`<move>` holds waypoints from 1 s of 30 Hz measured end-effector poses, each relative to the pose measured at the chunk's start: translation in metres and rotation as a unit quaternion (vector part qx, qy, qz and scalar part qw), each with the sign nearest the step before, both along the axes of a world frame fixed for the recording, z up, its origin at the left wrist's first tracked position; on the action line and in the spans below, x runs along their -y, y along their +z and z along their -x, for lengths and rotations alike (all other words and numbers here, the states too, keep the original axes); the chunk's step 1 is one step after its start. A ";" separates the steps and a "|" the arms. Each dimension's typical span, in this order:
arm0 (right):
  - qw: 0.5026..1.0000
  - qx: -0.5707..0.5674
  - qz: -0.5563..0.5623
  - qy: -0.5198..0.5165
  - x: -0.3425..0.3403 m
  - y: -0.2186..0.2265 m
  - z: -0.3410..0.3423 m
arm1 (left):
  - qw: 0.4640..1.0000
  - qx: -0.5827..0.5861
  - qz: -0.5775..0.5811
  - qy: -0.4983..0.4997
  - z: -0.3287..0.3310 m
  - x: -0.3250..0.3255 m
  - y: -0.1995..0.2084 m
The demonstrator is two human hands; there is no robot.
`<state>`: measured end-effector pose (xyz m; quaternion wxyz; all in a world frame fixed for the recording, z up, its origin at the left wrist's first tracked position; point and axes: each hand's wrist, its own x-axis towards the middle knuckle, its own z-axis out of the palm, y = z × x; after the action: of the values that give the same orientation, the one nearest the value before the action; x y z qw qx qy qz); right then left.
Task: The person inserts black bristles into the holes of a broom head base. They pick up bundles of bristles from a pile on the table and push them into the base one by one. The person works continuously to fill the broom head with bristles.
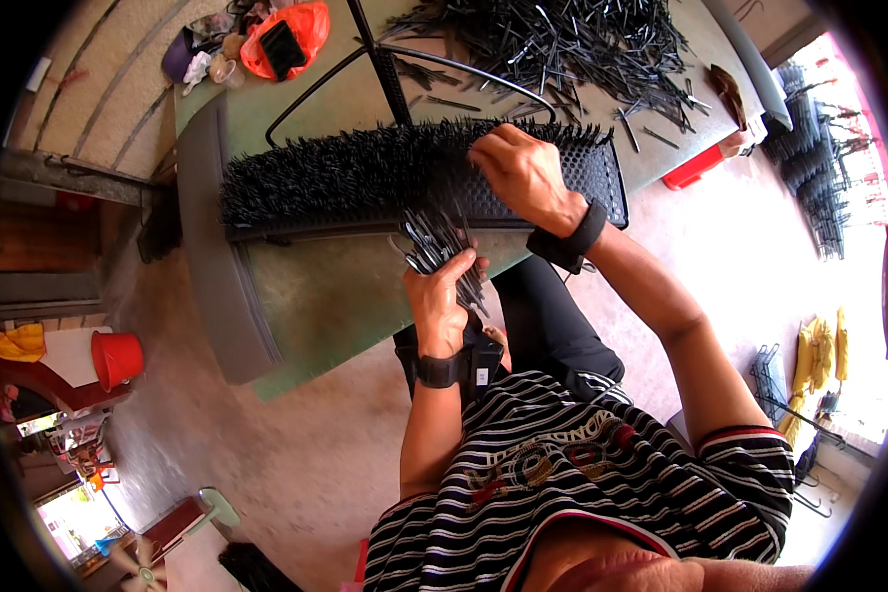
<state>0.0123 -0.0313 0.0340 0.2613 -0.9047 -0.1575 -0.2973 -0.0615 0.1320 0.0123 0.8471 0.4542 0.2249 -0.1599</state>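
A long black perforated rack (587, 187) lies across the table, its left and middle part densely filled with upright thin black pieces (316, 178). Bare holes show at its right end. Just in front of the rack, my left hand (440, 301) is closed around a bundle of thin dark strips (432, 240) with a metallic shine. My right hand (525, 176) is over the rack, at the border between the filled part and the bare holes. Its fingers are pinched together, and whatever is between them cannot be made out.
Behind the rack, a large heap of loose black strips (562, 44) covers the table (316, 316). Black frame bars (390, 84) rise from the rack's far side. An orange plastic bag (306, 35) with a dark phone-like object sits at the far left. A red bucket (116, 359) stands farther left.
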 end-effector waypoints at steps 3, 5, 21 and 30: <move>0.981 -0.174 -0.084 0.005 0.000 0.006 0.017 | 0.999 0.008 0.029 -0.020 0.000 0.002 0.001; 0.902 -0.387 -0.170 0.083 0.005 0.008 0.024 | 0.998 0.008 0.035 -0.043 -0.001 0.006 0.002; 0.976 -0.039 -0.213 -0.016 0.012 -0.009 0.007 | 0.999 0.013 -0.012 -0.033 0.001 0.006 -0.012; 0.993 -0.110 0.034 -0.019 0.016 0.004 0.006 | 0.999 -0.002 -0.014 -0.044 0.001 0.007 -0.008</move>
<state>0.0060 -0.0474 0.0383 0.2405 -0.9432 -0.1201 -0.1955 -0.0623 0.1253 0.0044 0.8324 0.4752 0.2084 -0.1946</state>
